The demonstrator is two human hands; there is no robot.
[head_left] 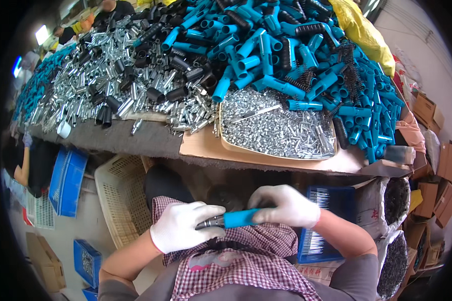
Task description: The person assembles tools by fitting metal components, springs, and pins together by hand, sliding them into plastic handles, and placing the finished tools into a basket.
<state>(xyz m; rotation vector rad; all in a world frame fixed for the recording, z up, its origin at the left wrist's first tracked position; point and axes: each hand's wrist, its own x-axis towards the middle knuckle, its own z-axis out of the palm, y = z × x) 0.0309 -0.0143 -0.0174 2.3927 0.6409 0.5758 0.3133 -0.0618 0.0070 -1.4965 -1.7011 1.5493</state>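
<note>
Above my lap, my left hand (186,227), in a white glove, is closed around a silver-and-dark cylindrical piece (212,222). That piece meets the left end of a blue tube (240,218), lying in line with it; how far it goes inside cannot be made out. My right hand (286,206), also white-gloved, grips the tube's right end, thumb and fingers bent around it. Beyond my hands, on the table, a shallow tray (276,153) holds many small silver metal parts and a thin rod. Blue tubes like mine lie in a big pile (291,85) behind it.
Silver cylinders and black sleeves (130,75) cover the table's left side. Under its edge are a cream plastic basket (118,200) and a blue bin (314,246) of thin rods. Sacks of dark springs (394,251) stand at right, near cardboard boxes (429,198). Another person's arm (22,168) is far left.
</note>
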